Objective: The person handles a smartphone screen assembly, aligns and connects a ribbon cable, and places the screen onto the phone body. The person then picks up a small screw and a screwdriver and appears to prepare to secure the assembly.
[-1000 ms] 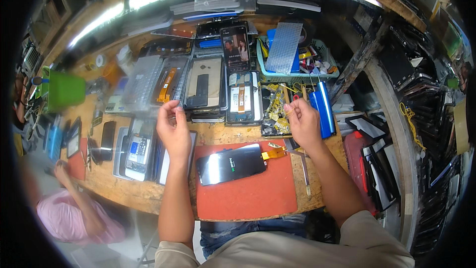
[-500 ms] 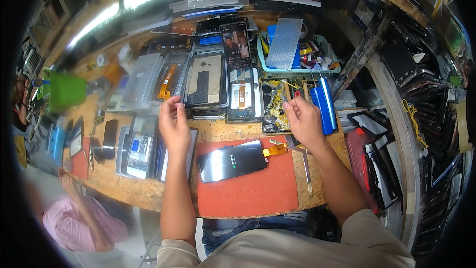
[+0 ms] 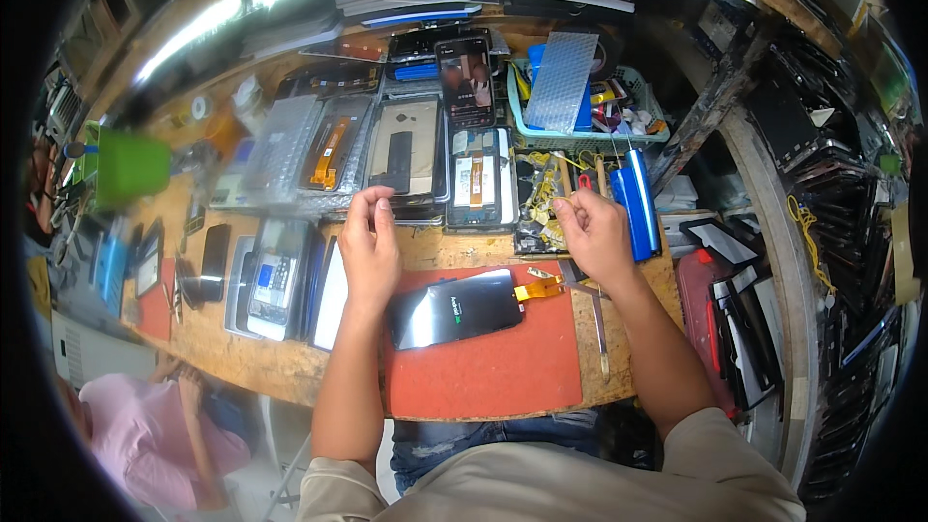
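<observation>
My left hand [image 3: 372, 249] hovers left of and above the red mat [image 3: 483, 377], its fingers curled and the thumb near them. Past the mat's far right corner is my right hand [image 3: 594, 237], thumb and forefinger brought together by the box of small parts. Whatever either hand may pinch is too small or clear to make out. Between my forearms a black phone screen [image 3: 454, 311] lies on the mat, showing a small lit logo. An orange flex cable [image 3: 536, 288] sticks out from its right end. Beside the mat's right edge rests a thin metal tool [image 3: 601, 338].
Beyond the mat stand an opened phone [image 3: 477, 179], a propped phone playing video [image 3: 465, 84] and stacked screens in bubble wrap [image 3: 329, 150]. A turquoise basket [image 3: 541, 142] holds tools. Blue rolls [image 3: 633, 208] stand at right. A person in pink [image 3: 159, 430] sits at lower left.
My left hand has shifted right, nearer the phone screen. My right hand stays almost in place. The view has tilted slightly, and the person in pink has moved their arms.
</observation>
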A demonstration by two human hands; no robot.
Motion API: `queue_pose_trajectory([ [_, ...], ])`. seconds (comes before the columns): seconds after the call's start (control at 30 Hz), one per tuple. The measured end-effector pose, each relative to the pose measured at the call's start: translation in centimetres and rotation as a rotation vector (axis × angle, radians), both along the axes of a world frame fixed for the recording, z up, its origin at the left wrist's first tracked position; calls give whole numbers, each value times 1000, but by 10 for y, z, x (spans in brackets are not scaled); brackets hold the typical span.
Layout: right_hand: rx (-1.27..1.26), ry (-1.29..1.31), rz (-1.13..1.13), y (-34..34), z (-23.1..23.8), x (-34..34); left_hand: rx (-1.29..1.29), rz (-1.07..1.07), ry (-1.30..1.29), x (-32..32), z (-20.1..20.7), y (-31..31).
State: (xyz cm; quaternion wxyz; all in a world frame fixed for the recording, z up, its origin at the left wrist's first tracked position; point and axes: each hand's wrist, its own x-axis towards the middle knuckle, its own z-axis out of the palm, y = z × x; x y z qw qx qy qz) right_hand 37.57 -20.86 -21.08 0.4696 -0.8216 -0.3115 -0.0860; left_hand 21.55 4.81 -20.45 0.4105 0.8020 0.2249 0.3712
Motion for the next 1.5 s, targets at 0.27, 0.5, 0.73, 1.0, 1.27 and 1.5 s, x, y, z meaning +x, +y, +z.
queue_pose_trajectory([
  [0.27,-78,5,7,0,7,-4,-27,19,-13,-1,1,4],
  [0.5,-57,24,10,-1,6,-2,26,31,-45,3,1,4],
  [0.73,-53,77,-6,0,1,-1,0,-58,31,2,-1,2],
  [1.0,27,53,33,1,-9,3,419,-165,422,1,-8,-9],
  [1.27,-25,91,54,1,-4,-1,511,-86,267,8,-6,-10],
  [1.5,2,14,86,1,-5,-2,334,-107,120,3,6,-8],
])
